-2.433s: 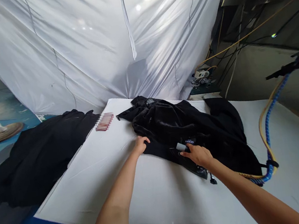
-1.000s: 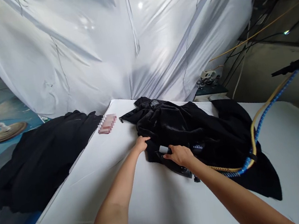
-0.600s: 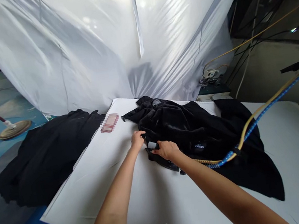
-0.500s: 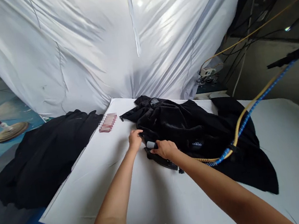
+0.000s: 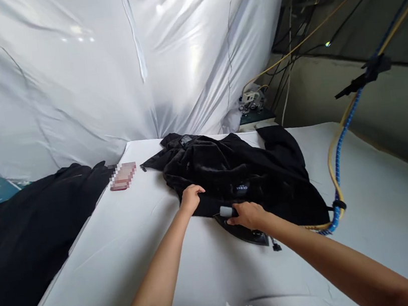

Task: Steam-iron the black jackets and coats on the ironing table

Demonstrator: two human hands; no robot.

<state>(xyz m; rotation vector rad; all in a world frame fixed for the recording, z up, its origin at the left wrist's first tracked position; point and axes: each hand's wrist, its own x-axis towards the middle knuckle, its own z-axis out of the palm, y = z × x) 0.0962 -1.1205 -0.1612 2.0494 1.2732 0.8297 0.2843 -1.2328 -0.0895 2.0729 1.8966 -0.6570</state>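
Note:
A black garment (image 5: 213, 162) with a small white GUESS label lies spread on the white table (image 5: 127, 255). My left hand (image 5: 191, 199) is at the garment's near left edge, its thumb and fingers pressed together on the black cloth. To the right, my right hand (image 5: 248, 215) is wrapped round the handle of a dark iron (image 5: 243, 233) with a grey end. The iron rests at the near edge of the garment, its tip pointing left. A blue and yellow hose (image 5: 339, 154) runs from behind my right forearm up to the right.
Dark cloth (image 5: 37, 212) is heaped left of the table. A blurred-out reddish item (image 5: 124, 177) lies near the table's left edge. White sheeting (image 5: 83, 79) hangs behind. The hose, with a black clamp (image 5: 367, 74), hangs at the right.
The view has turned right. The iron in my right hand has shifted right and nearer to me along the garment's edge. The near edge of the cloth now lies flatter between my hands.

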